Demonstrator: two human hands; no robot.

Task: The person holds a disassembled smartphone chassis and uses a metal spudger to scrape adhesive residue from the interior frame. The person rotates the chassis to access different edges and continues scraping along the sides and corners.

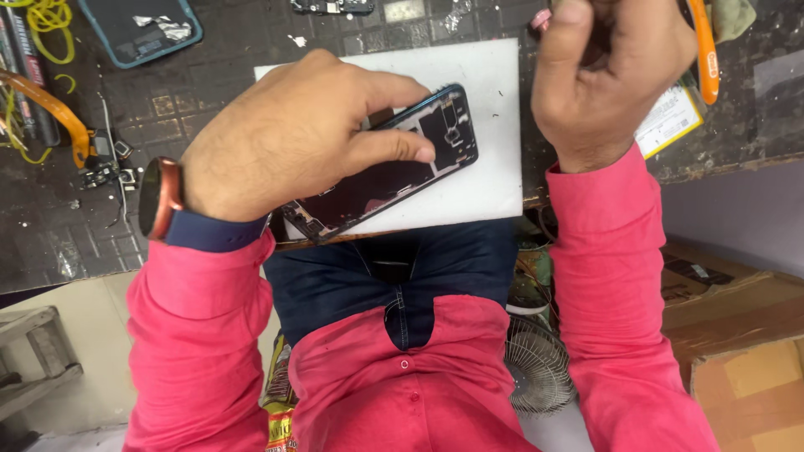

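Far left on dark grid-patterned work mat (75, 226): curved orange plastic pry tool (50, 105), small loose parts nearby. Left hand (285, 138), dark wristwatch (159, 199) on wrist, fingers closed on opened dark blue phone frame (419, 155) lying tilted on white rectangular pad (486, 100) at bench edge. Right hand (607, 71) raised, curled into fist; whether anything gripped, cannot tell.

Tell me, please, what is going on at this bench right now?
A person in a pink shirt is working on an opened phone frame that lies on a white pad at the edge of a dark, cluttered workbench. The left hand rests over the frame, pinching its edge with thumb and forefinger. The right hand is raised beside the pad, its fingers curled closed; what it holds, if anything, is hidden. An orange-handled tool lies just past it.
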